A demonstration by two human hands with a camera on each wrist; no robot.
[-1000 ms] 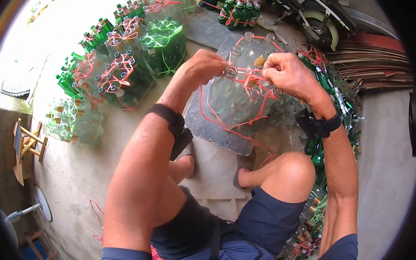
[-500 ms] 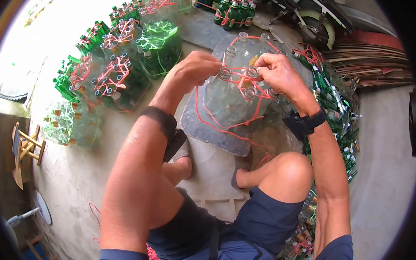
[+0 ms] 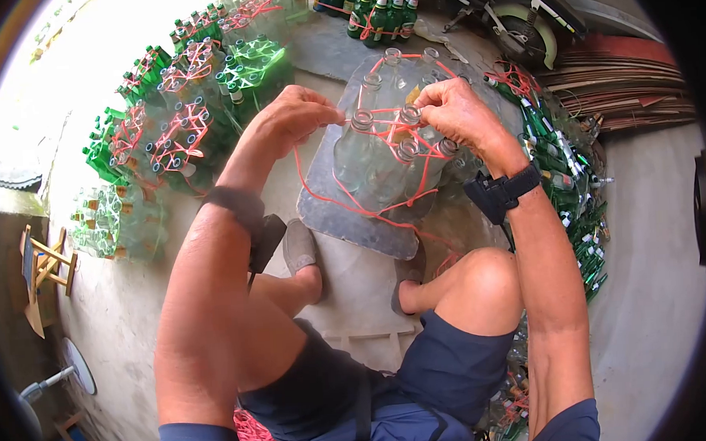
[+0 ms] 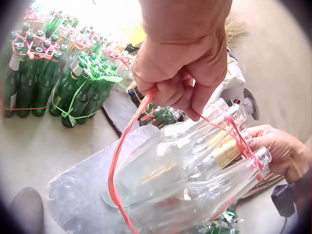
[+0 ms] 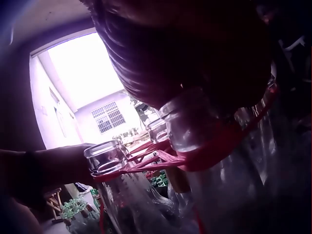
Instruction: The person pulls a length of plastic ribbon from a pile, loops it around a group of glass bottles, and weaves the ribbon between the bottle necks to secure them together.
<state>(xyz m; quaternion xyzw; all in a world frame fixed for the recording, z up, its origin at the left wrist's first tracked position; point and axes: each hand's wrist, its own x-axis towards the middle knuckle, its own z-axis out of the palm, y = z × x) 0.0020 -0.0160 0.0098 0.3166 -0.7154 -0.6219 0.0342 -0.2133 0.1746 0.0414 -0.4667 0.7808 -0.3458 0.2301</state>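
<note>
Comparing against one second back: left hand (image 3: pixel 301 116) has pulled off to the left of the bottle necks it was touching then, so a short taut run of red string (image 4: pixel 112 165) now spans from its fingers to the nearest neck. A grey shoe (image 3: pixel 299 246) shows more fully below that forearm. The slack loop under the hand hangs wider, down beside the clear bottle bundle (image 3: pixel 382 168). Right hand (image 3: pixel 459 113) hasn't left the necks. Pose: tied green bottle bundles (image 3: pixel 259 63) stand out left of the left grip, well apart. Left hand is knuckles up, fingers curled tight and clamped on the string; the left wrist view shows the strand coming out between them. Clear bundle sits just right of that grip, upright on a grey slab (image 3: pixel 329 214), string wrapped round necks and bodies. Right hand is on the bundle's far side, fingers bent over the neck tops, pinching the string there.
</note>
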